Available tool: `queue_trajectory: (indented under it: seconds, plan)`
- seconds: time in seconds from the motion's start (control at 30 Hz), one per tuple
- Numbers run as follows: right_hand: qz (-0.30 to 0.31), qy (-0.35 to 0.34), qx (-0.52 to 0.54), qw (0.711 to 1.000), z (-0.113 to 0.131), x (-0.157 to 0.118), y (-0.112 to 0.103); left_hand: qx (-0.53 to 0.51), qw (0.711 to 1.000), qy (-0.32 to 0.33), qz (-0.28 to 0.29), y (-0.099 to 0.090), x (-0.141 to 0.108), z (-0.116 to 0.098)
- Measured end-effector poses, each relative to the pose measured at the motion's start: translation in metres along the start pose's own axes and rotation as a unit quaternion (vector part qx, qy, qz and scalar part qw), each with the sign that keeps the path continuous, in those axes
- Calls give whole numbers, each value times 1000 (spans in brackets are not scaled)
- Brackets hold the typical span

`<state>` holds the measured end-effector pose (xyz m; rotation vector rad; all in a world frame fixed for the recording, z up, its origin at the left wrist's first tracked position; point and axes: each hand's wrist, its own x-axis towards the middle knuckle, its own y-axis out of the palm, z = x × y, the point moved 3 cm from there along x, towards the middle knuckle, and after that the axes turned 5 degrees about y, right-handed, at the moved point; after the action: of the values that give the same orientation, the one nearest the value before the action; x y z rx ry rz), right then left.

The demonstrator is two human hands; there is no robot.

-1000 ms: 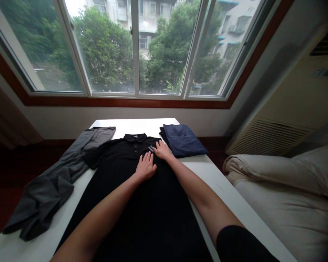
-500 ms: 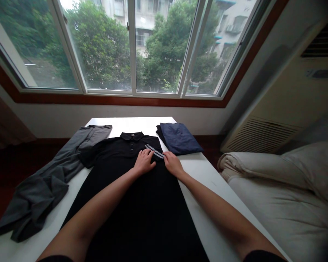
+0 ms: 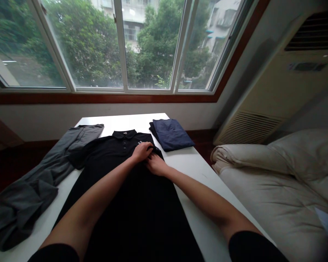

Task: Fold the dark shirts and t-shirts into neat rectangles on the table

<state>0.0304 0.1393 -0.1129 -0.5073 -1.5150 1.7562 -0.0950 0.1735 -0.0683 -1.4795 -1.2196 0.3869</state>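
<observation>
A black polo shirt (image 3: 133, 211) lies spread on the white table (image 3: 192, 174), its collar (image 3: 125, 134) pointing toward the window. My left hand (image 3: 142, 151) is closed on the sleeve at the shirt's right side, with a bit of the sleeve's light stripes showing beside it. Just below and to the right, my right hand (image 3: 157, 165) grips the same sleeve, its fingertips tucked close to the left hand and partly hidden. Between the hands the sleeve cloth is bunched and lifted.
Grey trousers (image 3: 41, 174) lie along the table's left side and overhang its edge. A folded navy garment (image 3: 172, 134) rests on dark cloth at the far right corner. Beyond stand a beige sofa (image 3: 246, 189), a floor air conditioner (image 3: 262, 94) and the window.
My right hand has moved left, in beside the left hand. The striped sleeve edge, flat before, is now gathered up between them. The view has shifted slightly to the right.
</observation>
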Motion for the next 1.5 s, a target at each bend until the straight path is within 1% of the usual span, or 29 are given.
queue_trajectory:
  seconds: [0.07, 0.13, 0.17, 0.23, 0.37, 0.47, 0.57, 0.63, 0.7, 0.77, 0.83, 0.87, 0.9, 0.97, 1.03, 1.07, 1.17, 1.2, 1.27, 1.33, 1.4, 1.5]
  plan:
    - [28, 51, -2, 998, -6, 26, 2, -16, 1000, 13, 9, -1, 7, 3]
    - [52, 96, -2, 994, -10, 45, 4, -25, 1000, 9, 16, 0, 10, 11]
    - [58, 110, -3, 992, -11, 50, 5, -27, 999, -1, 17, 1, 10, 17]
    - [46, 119, -7, 992, -11, 55, 5, -31, 999, -32, 21, 5, 9, 31]
    - [-4, 122, -12, 992, -7, 46, 1, -17, 995, -81, 60, 20, 2, 60]
    - [8, 135, -20, 991, -8, 31, -2, 12, 993, -81, 87, 29, -4, 72]
    - [18, 137, -38, 990, -8, 7, -8, 31, 992, -63, 103, 33, -10, 75]
    - [13, 127, -35, 991, -7, -9, -16, 32, 994, -42, 93, 31, -13, 74]
    - [-1, 143, -11, 990, -8, -20, -26, 23, 998, -16, 63, 27, -15, 71]
    - [-32, 158, 17, 987, -11, -21, -37, 16, 1000, -2, 23, 23, -16, 68]
    - [-77, 136, 29, 987, -15, -13, -42, 19, 1000, -3, -3, 21, -17, 65]
    - [-95, 112, 25, 989, -17, -7, -41, 25, 1000, -6, -8, 21, -18, 65]
    - [-99, 88, 16, 991, -20, 0, -38, 35, 999, -12, -11, 21, -19, 65]
    - [-68, 64, -10, 996, -25, 12, -24, 59, 998, -34, -11, 25, -22, 67]
    - [-20, 67, -33, 997, -31, 24, -8, 80, 995, -65, 1, 29, -24, 71]
    - [-13, 77, -41, 996, -33, 30, -2, 85, 994, -74, 13, 32, -25, 74]
    - [-48, 105, -50, 992, -36, 49, 5, 74, 993, -68, 63, 38, -24, 80]
    - [-55, 108, -49, 991, -37, 55, 6, 66, 993, -67, 68, 37, -23, 83]
    - [-38, 106, -44, 993, -40, 66, 10, 58, 994, -79, 52, 30, -24, 90]
    - [-10, 105, -40, 994, -44, 73, 15, 72, 992, -97, 16, 16, -28, 100]
    - [5, 108, -40, 993, -48, 77, 19, 103, 988, -112, -8, -4, -38, 115]
    - [1, 125, -41, 991, -56, 79, 18, 161, 976, -146, -35, -46, -66, 147]
